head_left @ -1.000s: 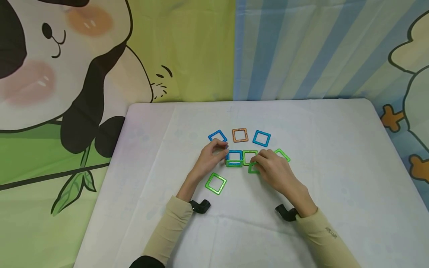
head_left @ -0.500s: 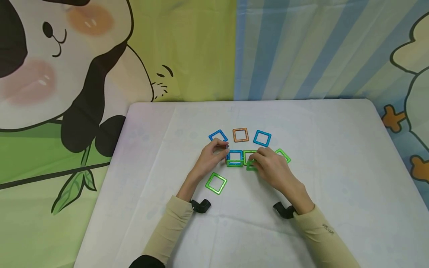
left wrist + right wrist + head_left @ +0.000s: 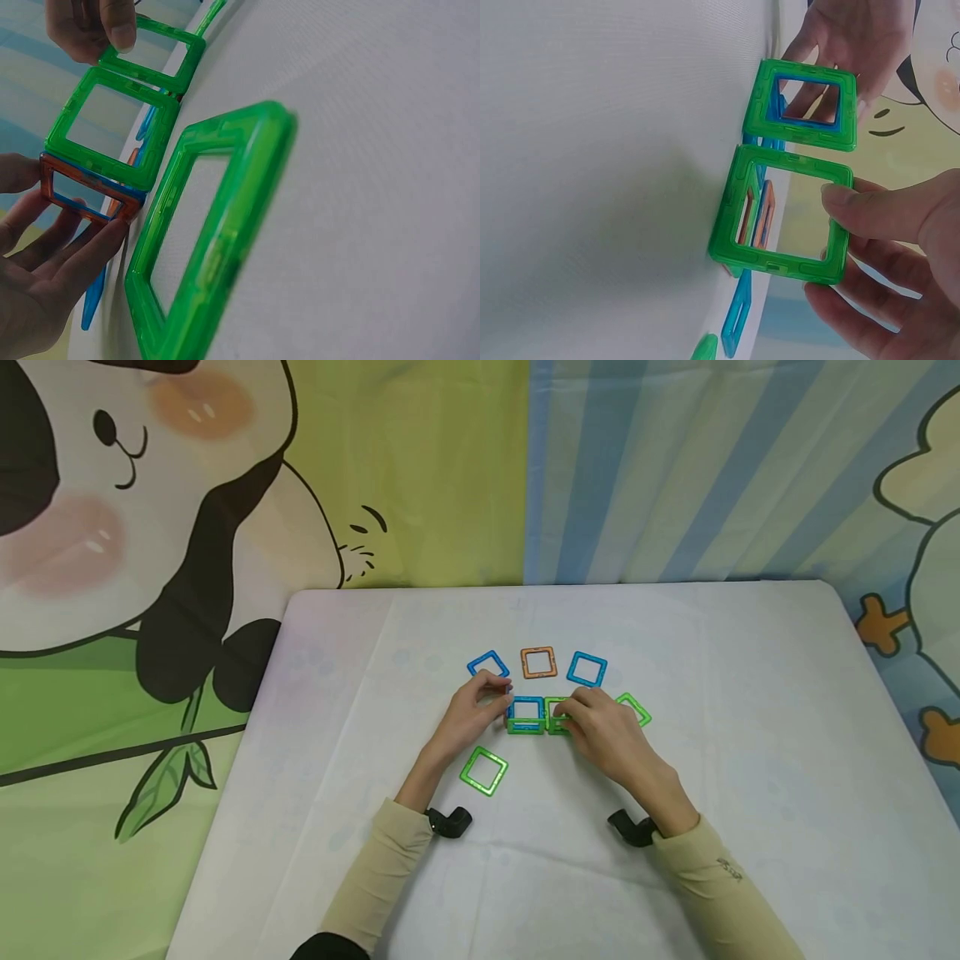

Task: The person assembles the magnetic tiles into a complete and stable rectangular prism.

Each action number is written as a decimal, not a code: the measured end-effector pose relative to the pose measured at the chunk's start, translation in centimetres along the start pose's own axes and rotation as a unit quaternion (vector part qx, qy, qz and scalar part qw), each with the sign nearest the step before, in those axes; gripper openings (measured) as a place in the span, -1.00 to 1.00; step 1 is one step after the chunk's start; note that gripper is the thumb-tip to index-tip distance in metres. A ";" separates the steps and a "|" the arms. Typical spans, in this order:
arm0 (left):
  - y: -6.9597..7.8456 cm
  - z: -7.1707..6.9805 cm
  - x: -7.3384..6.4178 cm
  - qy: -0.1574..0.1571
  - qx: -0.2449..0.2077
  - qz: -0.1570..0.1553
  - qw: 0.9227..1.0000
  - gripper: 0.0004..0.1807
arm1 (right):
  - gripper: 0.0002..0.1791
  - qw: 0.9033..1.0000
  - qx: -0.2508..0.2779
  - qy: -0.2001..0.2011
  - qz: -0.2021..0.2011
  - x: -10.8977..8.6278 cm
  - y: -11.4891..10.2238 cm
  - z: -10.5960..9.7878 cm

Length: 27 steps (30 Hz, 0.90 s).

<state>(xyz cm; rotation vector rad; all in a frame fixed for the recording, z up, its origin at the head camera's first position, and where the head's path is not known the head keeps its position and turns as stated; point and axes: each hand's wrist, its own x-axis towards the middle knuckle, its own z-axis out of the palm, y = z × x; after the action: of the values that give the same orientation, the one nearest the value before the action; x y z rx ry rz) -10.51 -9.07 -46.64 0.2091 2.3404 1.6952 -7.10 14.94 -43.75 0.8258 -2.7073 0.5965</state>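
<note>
Green upright tile (image 3: 558, 723) pinched in right hand (image 3: 611, 739) grip — left hand (image 3: 468, 714) pinches the adjoining frame (image 3: 525, 714).

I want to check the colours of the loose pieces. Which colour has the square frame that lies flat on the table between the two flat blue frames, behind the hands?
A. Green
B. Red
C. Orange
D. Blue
C: in the head view the orange frame lies flat between the left blue frame and the right blue frame, behind both hands.
</note>
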 end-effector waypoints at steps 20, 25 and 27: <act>0.0 0.0 0.1 0.002 -0.002 -0.006 1.000 -0.65 | -0.85 1.000 -0.002 0.002 -0.006 0.2 -0.4 0.1; 0.0 0.0 0.1 0.001 -0.002 -0.006 1.000 -0.65 | -0.85 1.000 0.003 0.001 -0.006 0.2 -0.5 0.2; -0.1 0.0 0.1 0.001 -0.003 -0.006 1.000 -0.65 | -0.84 1.000 0.008 -0.001 -0.005 0.2 -0.5 0.2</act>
<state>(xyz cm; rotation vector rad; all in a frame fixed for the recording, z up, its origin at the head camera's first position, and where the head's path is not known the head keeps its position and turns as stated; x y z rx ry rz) -10.57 -9.04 -46.71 0.1923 2.3334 1.6976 -7.01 14.44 -43.69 0.8427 -2.7014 0.6162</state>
